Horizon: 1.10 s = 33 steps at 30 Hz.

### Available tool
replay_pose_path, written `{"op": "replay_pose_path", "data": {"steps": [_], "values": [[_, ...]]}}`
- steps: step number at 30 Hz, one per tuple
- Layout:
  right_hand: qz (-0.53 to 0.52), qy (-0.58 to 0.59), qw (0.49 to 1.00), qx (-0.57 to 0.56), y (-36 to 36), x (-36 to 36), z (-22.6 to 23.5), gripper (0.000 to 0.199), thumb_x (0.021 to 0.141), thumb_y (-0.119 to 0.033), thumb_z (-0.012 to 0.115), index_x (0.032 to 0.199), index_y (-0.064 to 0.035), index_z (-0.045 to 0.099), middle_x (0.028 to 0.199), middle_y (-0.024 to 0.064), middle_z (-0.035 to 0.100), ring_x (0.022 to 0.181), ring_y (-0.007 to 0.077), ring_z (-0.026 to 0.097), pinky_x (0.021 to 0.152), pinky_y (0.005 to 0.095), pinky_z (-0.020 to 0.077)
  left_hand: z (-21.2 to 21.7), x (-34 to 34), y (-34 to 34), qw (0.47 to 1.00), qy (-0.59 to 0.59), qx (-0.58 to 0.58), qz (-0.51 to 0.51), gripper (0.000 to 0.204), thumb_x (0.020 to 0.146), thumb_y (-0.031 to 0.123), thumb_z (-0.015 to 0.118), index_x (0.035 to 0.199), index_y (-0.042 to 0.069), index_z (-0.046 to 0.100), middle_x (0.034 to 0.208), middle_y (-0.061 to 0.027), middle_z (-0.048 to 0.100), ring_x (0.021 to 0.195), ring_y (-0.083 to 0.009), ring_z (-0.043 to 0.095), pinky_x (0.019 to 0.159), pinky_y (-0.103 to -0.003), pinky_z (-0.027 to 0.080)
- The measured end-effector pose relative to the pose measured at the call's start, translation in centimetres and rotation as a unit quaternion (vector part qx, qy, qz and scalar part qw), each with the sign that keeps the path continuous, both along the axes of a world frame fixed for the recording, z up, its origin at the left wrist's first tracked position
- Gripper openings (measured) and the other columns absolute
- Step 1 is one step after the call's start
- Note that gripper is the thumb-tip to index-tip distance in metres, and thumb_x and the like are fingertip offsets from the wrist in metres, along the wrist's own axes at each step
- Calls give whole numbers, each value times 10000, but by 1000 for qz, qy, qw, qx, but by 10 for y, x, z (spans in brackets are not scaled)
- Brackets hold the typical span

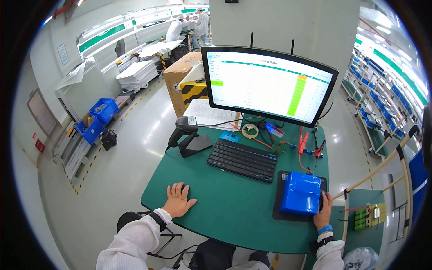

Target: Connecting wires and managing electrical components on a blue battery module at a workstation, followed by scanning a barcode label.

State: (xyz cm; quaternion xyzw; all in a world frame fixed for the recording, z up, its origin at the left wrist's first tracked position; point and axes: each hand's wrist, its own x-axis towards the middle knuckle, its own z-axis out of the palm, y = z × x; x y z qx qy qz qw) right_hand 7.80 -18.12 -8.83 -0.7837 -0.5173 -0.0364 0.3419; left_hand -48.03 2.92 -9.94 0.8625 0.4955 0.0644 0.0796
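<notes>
Left hand (178, 201) lies flat on the green desk (225, 202), fingers apart, holding nothing. Right hand (323, 211) grips the right edge of the blue pack (300, 192), fingers clamped on it. Beyond the pack sit keyboard (243, 159), scanner (185, 132), then monitor (267, 85).

A monitor (269, 85) stands at the back of the green table (225, 202), a black keyboard (243, 159) before it. Left of that, a barcode scanner (185, 130) in its stand — papers (209, 114) behind. Farther off — blue crates (96, 118) and a cardboard box (180, 78).
</notes>
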Motion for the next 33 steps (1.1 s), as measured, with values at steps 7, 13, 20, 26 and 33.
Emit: {"op": "replay_pose_path", "data": {"steps": [7, 13, 20, 26, 33], "values": [[14, -15, 1000, -5, 0, -1, 1, 514, 855, -18, 559, 1358, -15, 454, 1431, 231, 389, 1325, 422, 393, 1122, 451, 326, 0, 1, 0, 1000, 0, 1, 2, 733, 933, 533, 516, 1419, 19, 326, 1441, -225, 264, 1354, -412, 215, 1114, -638, 108], [19, -9, 1000, 3, -1, -1, 0, 523, 851, -62, 585, 1349, -2, 437, 1421, 236, 394, 1318, 428, 395, 1124, 454, 322, -2, -1, 0, 1000, 2, 11, -2, 723, 934, 524, 523, 1414, 23, 323, 1435, -224, 263, 1350, -413, 218, 1111, -643, 112], [18, -17, 1000, 12, 0, -5, 2, 607, 808, -109, 687, 1352, -21, 434, 1422, 229, 397, 1318, 420, 404, 1119, 445, 333, -2, -1, 0, 1000, 2, 13, -4, 719, 934, 521, 527, 1409, 23, 318, 1427, -221, 263, 1348, -413, 218, 1109, -645, 112], [18, -19, 1000, 10, 0, -4, 3, 613, 771, -34, 703, 1337, -31, 468, 1426, 226, 395, 1328, 418, 398, 1119, 436, 339, 0, 0, 0, 1000, 4, 5, -4, 723, 934, 518, 530, 1414, 23, 313, 1436, -221, 255, 1354, -414, 209, 1113, -641, 100], [24, -23, 999, 3, 3, -6, 5, 616, 751, 23, 687, 1332, -46, 494, 1436, 220, 390, 1327, 422, 401, 1117, 434, 344, 0, -1, 0, 1000, 10, 6, -4, 721, 936, 515, 527, 1415, 23, 309, 1440, -222, 250, 1358, -417, 207, 1115, -643, 96]]}}
